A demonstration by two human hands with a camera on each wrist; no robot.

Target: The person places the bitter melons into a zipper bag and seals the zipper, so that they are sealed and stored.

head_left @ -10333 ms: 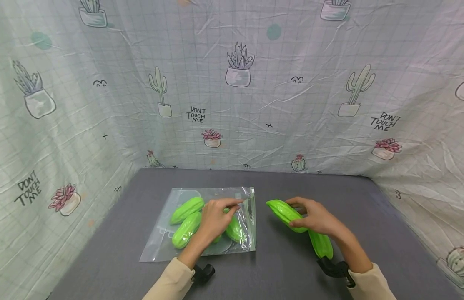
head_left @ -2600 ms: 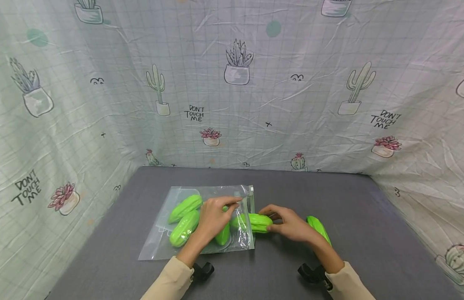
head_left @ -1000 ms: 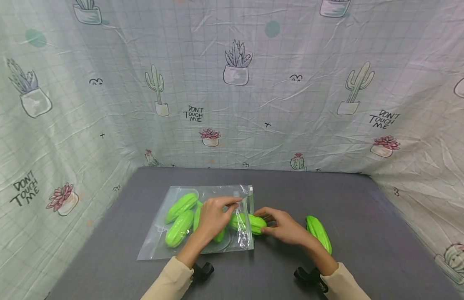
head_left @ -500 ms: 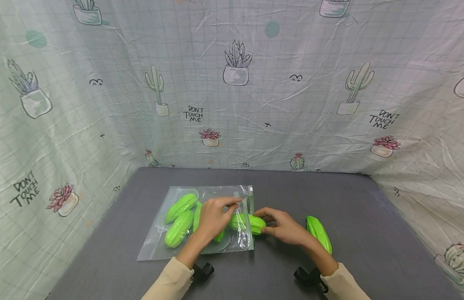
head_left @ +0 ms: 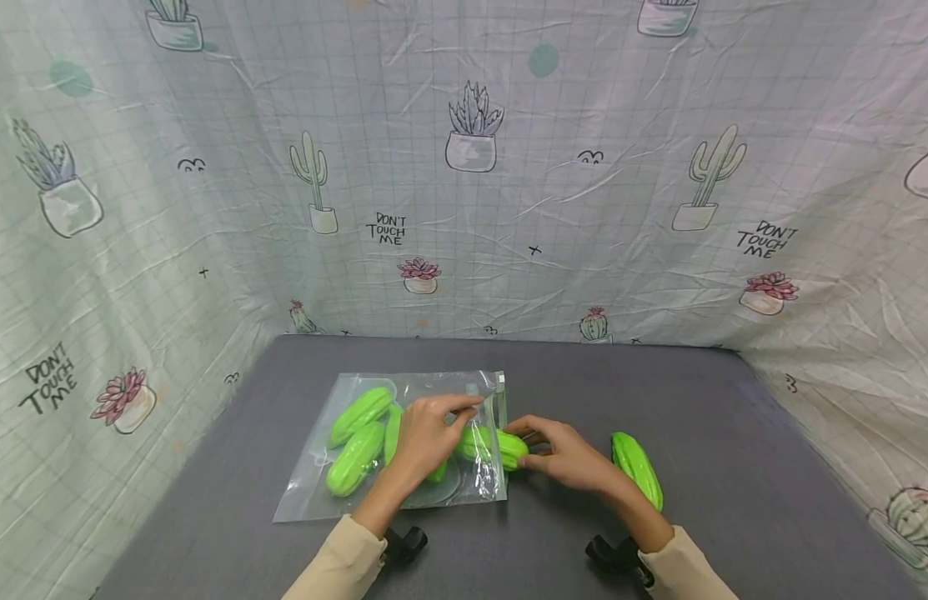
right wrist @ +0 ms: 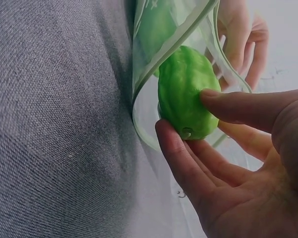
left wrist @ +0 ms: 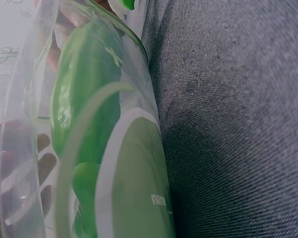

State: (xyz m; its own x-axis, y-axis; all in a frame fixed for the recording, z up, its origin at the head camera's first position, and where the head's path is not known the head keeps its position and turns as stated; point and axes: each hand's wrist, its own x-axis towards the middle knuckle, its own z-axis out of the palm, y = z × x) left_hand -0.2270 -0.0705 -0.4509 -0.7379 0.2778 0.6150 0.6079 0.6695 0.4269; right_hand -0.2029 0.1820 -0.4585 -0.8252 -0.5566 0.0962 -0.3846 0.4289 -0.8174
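A clear zip bag lies flat on the grey table, its mouth facing right. My left hand pinches the upper film near the mouth, holding it up. With thumb and fingers, my right hand grips the end of a shiny ridged green gourd. Most of that gourd is inside the bag; its rounded end sticks out of the mouth in the right wrist view. Farther in lie two more gourds, one upper and one lower. Another green gourd is partly hidden by my left hand.
One loose green gourd rests on the grey table beside my right forearm. A curtain printed with cacti hangs behind the table and along both sides.
My right hand has carried the gourd leftward from the table into the bag's mouth. Gourds inside have shifted left. Over the last second it slid slightly deeper; the left hand kept its place.
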